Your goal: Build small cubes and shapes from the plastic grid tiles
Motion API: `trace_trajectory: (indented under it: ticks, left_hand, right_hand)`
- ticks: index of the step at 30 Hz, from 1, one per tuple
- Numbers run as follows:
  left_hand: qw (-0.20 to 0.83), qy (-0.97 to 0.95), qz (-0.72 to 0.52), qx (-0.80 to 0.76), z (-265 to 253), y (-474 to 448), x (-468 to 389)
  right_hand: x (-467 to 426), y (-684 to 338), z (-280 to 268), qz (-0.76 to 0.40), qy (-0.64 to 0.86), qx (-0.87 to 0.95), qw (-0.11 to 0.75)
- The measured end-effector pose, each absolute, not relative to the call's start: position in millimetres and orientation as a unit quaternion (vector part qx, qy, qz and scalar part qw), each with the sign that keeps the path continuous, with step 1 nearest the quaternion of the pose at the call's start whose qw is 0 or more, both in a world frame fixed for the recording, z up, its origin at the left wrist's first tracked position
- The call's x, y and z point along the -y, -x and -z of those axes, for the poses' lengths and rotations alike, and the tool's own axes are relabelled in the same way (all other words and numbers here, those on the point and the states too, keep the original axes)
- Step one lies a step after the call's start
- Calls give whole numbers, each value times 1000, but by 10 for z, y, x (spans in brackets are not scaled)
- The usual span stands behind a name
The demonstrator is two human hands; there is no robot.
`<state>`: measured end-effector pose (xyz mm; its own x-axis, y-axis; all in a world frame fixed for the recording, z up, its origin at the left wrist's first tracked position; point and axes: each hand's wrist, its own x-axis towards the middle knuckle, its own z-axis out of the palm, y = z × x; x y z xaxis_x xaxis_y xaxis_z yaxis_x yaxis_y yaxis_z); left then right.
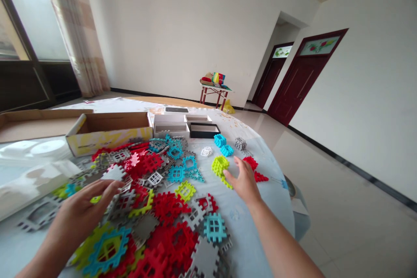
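Note:
My left hand is over the left part of a mixed pile of notched plastic building pieces, fingers loosely stretched out, with no piece visibly held. By its fingertips lie a white window piece and a light grey plate. My right hand has thumb and forefinger apart, just right of a stack of yellow-green pieces; whether the thumb touches it I cannot tell. Behind it sit blue stacks and a grey stack. Red pieces lie beyond my right hand, partly hidden by it.
An open cardboard box and its lid stand at the back left, beside small white and black boxes. White plastic trays lie at far left. A phone-like dark slab is farther back. The round table's edge curves along the right.

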<state>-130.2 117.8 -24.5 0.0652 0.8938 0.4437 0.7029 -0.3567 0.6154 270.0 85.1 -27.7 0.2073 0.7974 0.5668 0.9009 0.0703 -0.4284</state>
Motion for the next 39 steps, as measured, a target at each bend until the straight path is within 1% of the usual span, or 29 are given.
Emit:
trace_trajectory:
  ticks: [2,4,7,10,17,19,21,25,27,30,32,36,39]
  left_hand:
    - [126,-724,-399,-548,196,1259,-1144]
    - [130,-725,-395,-549,179,1237,-1128]
    - [132,-724,-394,-551,184,1249,-1127]
    - [131,-723,-396,-551,197,1282,-1140]
    - [127,-722,-400,-551,189,1304,-1149]
    - [126,-722,-401,-550,178,1302,-1143]
    - [125,-722,-401,-550,172,1297,-1139]
    - [128,-721,-398,-553,192,1287,-1145]
    - [128,-718,-398,-556,213,1291,-1154]
    - [130,-716,-397,-560,245,1310,-1172]
    - [132,-715,-394,-562,257,1325,-1179]
    - [137,-711,-388,-570,257,1332,-1175]
    - [141,-707,-388,-574,260,1327,-1178]
  right_hand:
    - [-886,-2565,150,62,637,651,408]
    - [-949,-2373,55,12,601,686,410]
    - [-1073,-2055,17,-69,559,734,380]
    - [-1197,-1804,85,-97,530,769,343]
    - [-1369,-1566,304,-86,540,796,260]
    - [-1381,-1568,325,-80,550,789,260]
    - [-1377,-1597,321,-81,549,784,277]
    - [-1326,-1722,277,-94,503,800,315]
    - [-1289,-1802,258,-112,476,819,299]
    - [-1240,-1910,226,-151,449,844,251]
    - [-1211,-1953,184,-159,454,842,243]
    - [-1141,-1934,60,-123,506,813,261]
    - [-1073,-1857,10,-107,542,805,215]
